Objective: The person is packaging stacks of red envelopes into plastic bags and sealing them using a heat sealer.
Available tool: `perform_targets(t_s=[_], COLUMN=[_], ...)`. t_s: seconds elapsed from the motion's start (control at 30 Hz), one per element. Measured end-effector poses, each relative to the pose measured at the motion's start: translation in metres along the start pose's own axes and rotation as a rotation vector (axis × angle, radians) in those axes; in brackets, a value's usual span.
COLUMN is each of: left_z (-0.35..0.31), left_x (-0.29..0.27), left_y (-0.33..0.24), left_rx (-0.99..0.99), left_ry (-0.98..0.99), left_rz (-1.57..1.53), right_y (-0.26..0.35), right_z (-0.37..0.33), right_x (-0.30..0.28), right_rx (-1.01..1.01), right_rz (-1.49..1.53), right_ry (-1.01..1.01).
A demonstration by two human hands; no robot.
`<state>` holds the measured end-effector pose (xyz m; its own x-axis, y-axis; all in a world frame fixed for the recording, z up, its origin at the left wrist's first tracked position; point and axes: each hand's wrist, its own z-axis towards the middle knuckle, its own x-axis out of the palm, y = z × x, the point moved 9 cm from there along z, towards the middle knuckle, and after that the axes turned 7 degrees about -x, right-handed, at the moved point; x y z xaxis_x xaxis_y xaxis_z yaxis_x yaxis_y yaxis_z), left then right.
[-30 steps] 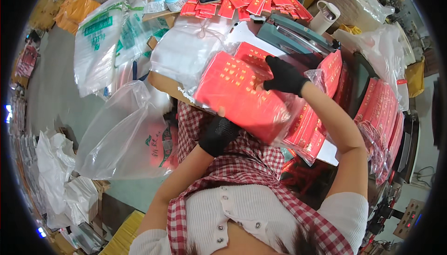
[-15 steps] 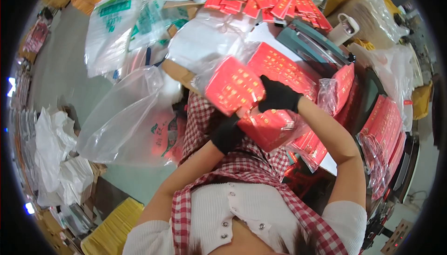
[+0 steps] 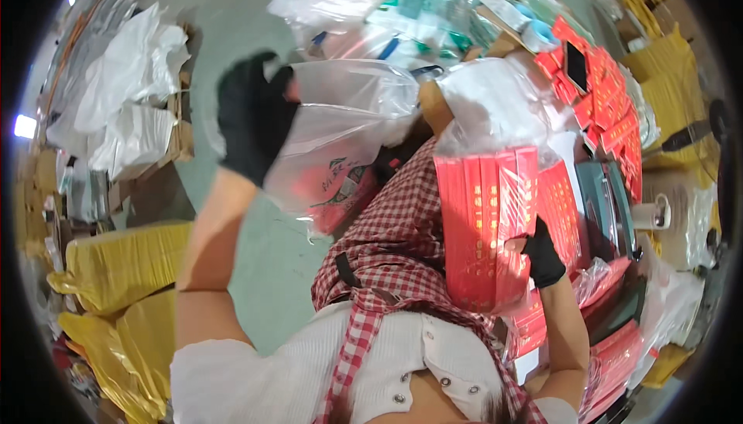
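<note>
My right hand (image 3: 544, 257), in a black glove with bare fingertips, grips the right side of a flat bundle of red packets (image 3: 484, 230) with gold print. Clear plastic wraps the bundle, and my thumb lies on its face. At the left, my gloved left hand (image 3: 257, 118) is raised beside a large clear plastic bag (image 3: 340, 130). A gap shows between its thumb and fingers, which are slightly blurred; whether it touches the bag's edge is unclear. Inside the bag's lower part, something red shows through, near a dark green printed pattern.
More red bundles (image 3: 557, 207) lie right of my lap. Behind them are a grey-green device (image 3: 607, 207), a white mug (image 3: 652, 215) and a pile of loose red packets (image 3: 611, 99) with a phone (image 3: 575, 66). Yellow wrapped parcels (image 3: 128, 265) stand at the left.
The view has turned left. My left hand has left the red packets and moved out to the clear bag. My right hand now holds the bundle, turned upright, over my lap.
</note>
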<state>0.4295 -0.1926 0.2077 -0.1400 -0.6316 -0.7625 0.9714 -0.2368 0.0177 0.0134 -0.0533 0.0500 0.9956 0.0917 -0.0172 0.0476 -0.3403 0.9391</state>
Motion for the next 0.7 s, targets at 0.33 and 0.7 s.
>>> perform_targets(t_s=[0.33,0.7], left_z=[-0.061,-0.205], left_x=[0.048,0.070], left_y=[0.116,0.227], left_rx=[-0.245,-0.758], left_ry=[1.168,0.529], left_rz=[0.339,-2.125], right_y=[0.188,0.101], right_z=[0.178,0.142], right_x=[0.132,0.371], right_rx=[-0.451,-0.997], right_rz=[0.396,-0.328], right_ry=[0.250,0.521])
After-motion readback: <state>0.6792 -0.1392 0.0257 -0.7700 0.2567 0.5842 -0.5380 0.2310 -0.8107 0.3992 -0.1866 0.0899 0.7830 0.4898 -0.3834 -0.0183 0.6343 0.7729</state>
